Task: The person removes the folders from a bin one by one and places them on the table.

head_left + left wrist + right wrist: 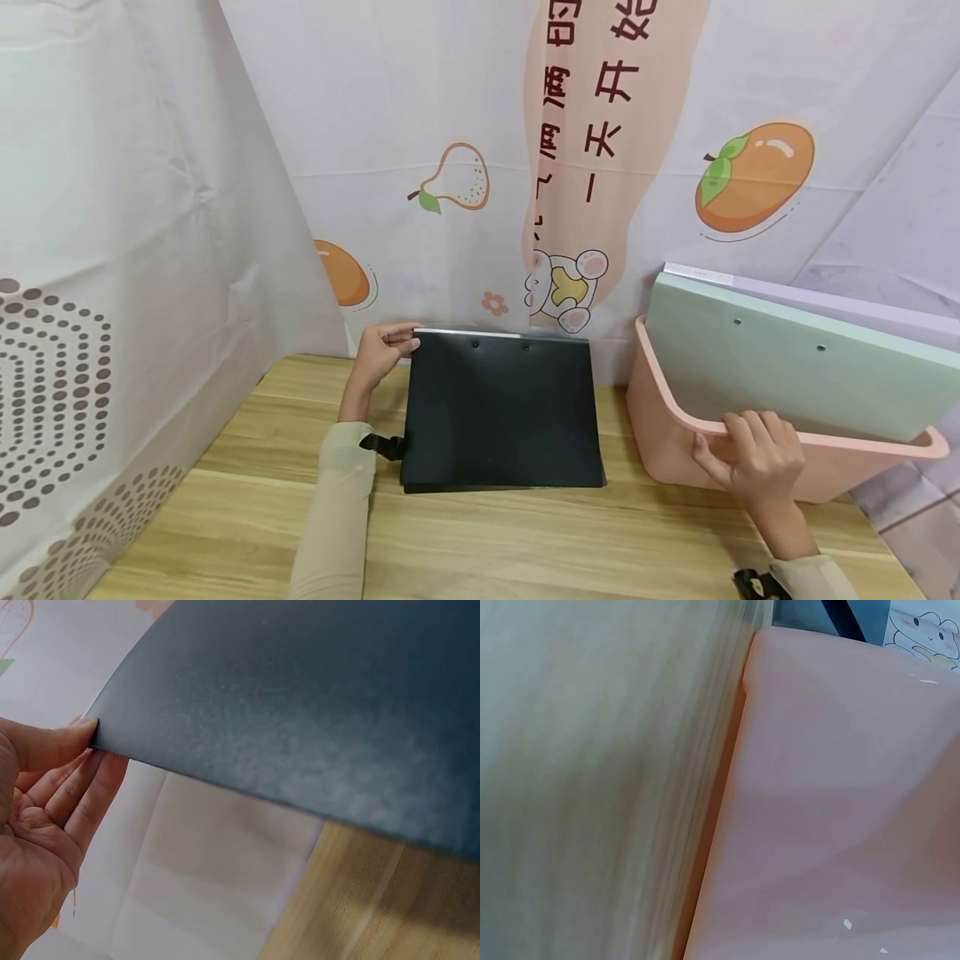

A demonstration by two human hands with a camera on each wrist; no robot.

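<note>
A black file folder [502, 408] with two rivets near its far edge leans back at the rear of the table. My left hand [378, 358] pinches its far left corner. In the left wrist view, the thumb of the left hand [41, 817] lies on the folder's [285, 727] face, with the fingers behind. My right hand [761, 458] grips the front rim of a pink plastic bin [652, 417]. A mint green folder [787, 358] stands tilted in the bin, with a lilac folder [862, 308] behind it. The right wrist view shows the bin's wall [840, 765], not the hand.
The wooden table [450, 542] meets a white printed curtain [375, 108] at the back, close behind the black folder. Another curtain [127, 208] with dotted patterns hangs at the left. The bin stands at the table's right side.
</note>
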